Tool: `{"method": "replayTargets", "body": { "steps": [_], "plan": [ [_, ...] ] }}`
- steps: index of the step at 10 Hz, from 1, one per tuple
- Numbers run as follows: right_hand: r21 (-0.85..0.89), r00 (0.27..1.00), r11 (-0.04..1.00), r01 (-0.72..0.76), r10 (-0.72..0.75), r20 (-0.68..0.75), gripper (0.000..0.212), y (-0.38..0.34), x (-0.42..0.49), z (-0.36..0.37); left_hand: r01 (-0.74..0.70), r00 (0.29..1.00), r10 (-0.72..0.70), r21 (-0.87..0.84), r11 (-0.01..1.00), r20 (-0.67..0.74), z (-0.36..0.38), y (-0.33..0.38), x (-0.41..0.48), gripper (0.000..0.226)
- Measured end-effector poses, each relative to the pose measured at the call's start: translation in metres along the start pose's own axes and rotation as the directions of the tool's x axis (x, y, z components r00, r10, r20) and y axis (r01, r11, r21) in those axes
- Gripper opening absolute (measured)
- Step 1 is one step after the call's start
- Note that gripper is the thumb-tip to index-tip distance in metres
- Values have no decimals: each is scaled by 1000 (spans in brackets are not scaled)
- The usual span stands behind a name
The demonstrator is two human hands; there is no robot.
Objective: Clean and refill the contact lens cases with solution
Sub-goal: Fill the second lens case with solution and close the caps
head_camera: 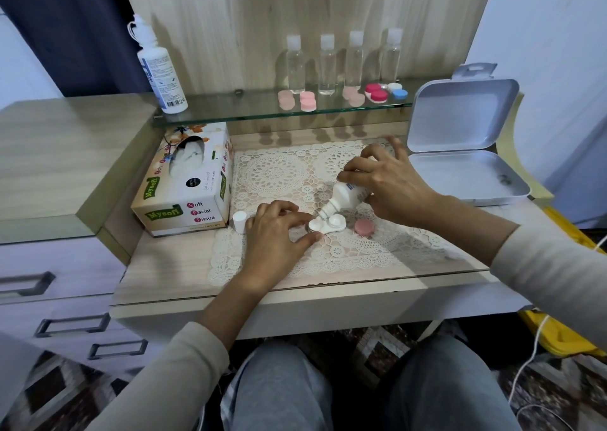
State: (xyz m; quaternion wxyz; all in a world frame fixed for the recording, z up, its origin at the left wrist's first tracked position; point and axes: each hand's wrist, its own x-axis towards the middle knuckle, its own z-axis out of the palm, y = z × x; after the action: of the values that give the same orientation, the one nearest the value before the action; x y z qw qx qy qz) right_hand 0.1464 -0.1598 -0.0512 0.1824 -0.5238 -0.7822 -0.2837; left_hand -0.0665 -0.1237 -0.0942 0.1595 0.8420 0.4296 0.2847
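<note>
Tissue box (184,194) far left, cap (239,222) just beside. Left hand (276,233) pinches case (331,222) at left well, flat on mat (272,174), middle of desk (164,266). Right hand (387,187) clamped round bottle (341,197), nozzle tipped at that well. Best: squeeze gently, pin case, stop below rim. Pink lid (363,227) near right, open tin (466,174) beyond. Free room toward front edge.

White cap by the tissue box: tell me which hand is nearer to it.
Left. The left hand lies just right of the white cap, pinching the lens case; the right hand is farther right, beyond the case, gripping the tilted solution bottle.
</note>
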Motion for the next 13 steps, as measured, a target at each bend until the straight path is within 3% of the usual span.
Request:
{"method": "replayTargets", "body": {
  "steps": [7, 11, 13],
  "plan": [
    [34, 999, 999, -34, 33, 32, 64, -2, -2, 0, -9, 1000, 9, -3, 1000, 2, 0, 0, 0, 33],
    [97, 976, 984, -148, 130, 175, 58, 3, -13, -5, -11, 1000, 11, -5, 1000, 7, 0, 0, 0, 30],
    [8, 989, 995, -98, 97, 108, 62, 12, -17, -14, -13, 1000, 13, -3, 1000, 7, 0, -1, 0, 31]
  ]
}}
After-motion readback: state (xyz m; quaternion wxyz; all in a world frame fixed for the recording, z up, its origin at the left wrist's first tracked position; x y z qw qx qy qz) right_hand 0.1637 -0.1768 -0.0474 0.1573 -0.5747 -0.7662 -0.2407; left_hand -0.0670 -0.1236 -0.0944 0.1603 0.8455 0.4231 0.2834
